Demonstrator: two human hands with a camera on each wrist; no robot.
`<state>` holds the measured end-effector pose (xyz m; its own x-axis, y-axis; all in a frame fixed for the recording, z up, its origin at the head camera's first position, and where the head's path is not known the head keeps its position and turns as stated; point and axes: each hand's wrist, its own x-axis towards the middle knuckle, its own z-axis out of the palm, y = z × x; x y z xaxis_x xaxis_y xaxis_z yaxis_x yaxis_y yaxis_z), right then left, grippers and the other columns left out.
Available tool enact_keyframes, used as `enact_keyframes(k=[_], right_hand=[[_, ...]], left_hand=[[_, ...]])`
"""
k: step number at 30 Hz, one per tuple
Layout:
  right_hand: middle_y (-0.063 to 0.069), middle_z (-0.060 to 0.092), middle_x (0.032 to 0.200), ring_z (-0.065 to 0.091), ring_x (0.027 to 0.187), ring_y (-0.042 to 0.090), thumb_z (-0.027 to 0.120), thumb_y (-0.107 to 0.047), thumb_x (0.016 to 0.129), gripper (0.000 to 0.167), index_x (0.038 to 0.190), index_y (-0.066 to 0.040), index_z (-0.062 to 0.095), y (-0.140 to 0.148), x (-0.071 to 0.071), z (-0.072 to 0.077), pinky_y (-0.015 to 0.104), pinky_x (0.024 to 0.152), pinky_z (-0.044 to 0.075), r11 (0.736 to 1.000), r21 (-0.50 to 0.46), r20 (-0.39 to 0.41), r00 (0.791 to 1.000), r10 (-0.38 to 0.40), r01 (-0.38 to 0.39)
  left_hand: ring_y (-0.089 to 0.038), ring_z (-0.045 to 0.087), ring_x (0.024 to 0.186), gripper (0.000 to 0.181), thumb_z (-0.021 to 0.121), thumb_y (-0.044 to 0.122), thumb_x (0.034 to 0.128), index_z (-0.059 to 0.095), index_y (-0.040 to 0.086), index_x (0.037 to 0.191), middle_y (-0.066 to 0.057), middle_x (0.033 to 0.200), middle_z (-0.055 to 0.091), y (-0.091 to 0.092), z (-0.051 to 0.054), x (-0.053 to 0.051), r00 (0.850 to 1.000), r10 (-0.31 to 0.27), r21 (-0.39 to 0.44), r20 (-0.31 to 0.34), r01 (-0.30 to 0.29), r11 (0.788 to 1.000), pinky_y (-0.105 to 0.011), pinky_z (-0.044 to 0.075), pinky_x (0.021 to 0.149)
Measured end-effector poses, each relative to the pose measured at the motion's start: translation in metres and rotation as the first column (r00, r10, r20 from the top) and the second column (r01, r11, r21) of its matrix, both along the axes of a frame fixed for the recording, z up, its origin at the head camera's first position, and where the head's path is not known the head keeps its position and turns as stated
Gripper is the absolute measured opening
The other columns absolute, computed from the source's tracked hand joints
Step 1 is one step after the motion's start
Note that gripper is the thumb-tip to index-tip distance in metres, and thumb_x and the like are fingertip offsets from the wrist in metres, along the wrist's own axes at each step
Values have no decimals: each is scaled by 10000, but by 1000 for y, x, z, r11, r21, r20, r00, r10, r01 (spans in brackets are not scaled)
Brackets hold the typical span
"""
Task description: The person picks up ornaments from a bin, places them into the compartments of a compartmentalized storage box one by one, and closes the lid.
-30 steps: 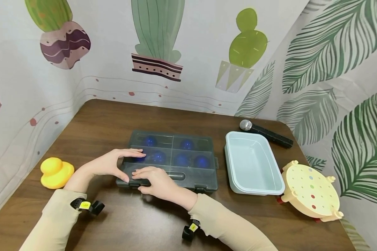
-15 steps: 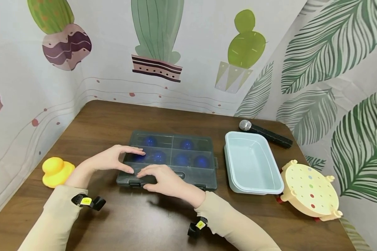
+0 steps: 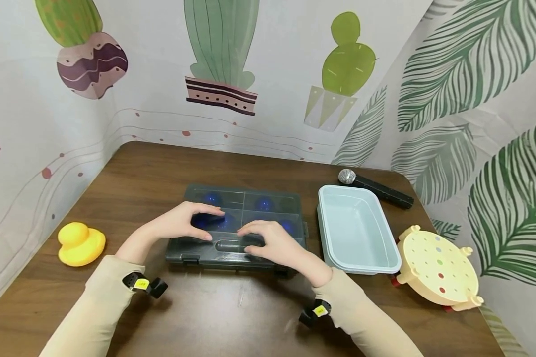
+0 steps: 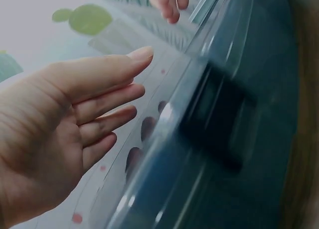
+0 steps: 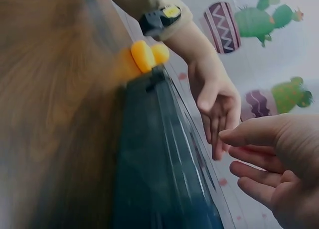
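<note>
A dark translucent compartment box lies flat on the table with its lid down. Several blue balls show through the lid, in different compartments. My left hand hovers over the lid's left half, fingers extended, thumb apart from them. Over the right half is my right hand, its fingers gently bent and holding nothing. Both wrist views show a gap between the fingers and the lid. A black latch looms large and blurred in the left wrist view. Another latch sits at the box's front right.
A yellow rubber duck is at the left. Right of the box stands a light blue tub, with a microphone behind it. A round cream toy with pegs lies by the table's right edge.
Both hands have moved right. The right hand has left the front-left latch for the lid's right half, and the left hand has come further over the box. The box has stayed put.
</note>
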<state>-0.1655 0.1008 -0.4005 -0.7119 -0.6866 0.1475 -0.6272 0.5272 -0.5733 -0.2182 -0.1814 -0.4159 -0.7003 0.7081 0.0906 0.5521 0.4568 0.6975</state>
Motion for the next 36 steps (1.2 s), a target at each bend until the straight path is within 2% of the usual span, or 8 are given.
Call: enact_keyframes(k=[5,11,19,26,36], right_hand=[[71,675,1235,600,1198,238,721,-119,877,332,1199,-53,673,24,-1,2,404,1009,495,999,30,-15,999,-38,39],[105,663,1258,593,1208,273,738,-115,864,388,1231,-24,651,51,2,5,439,1012,487,996,51,-1,997,-71,71],[142,624,1319,556,1250,317,753,-126,853,483,1295,1,607,77,4,9,488,1021,469,993,84,51,994,-92,88],[155,576,1383,507,1305,336,793,-140,809,581,1329,11,582,87,6,8,498,1054,438,984,160,103,990,-91,74],[184,581,1368,533,1273,358,798,-163,798,589,1315,28,591,86,6,3,498,1036,451,977,204,72,995,-71,55]], left_hand=[[-350,457,1348,627,813,275,803,587,79,1354,-160,1445,516,27,4,4,999,-49,13,24,49,999,-568,364,1096],[-325,421,1382,692,823,292,790,553,63,1385,-138,1476,485,62,4,7,992,-117,34,41,116,993,-538,360,1114],[-292,444,1371,756,850,311,751,542,69,1398,-121,1468,499,97,3,12,986,-163,-3,10,164,987,-474,389,1111],[-300,469,1350,788,870,304,724,541,50,1394,-154,1448,511,114,-1,18,982,-189,-12,7,189,982,-458,398,1107],[-300,483,1336,823,898,286,676,551,56,1386,-157,1425,533,118,-5,22,988,-153,-43,13,154,987,-457,404,1101]])
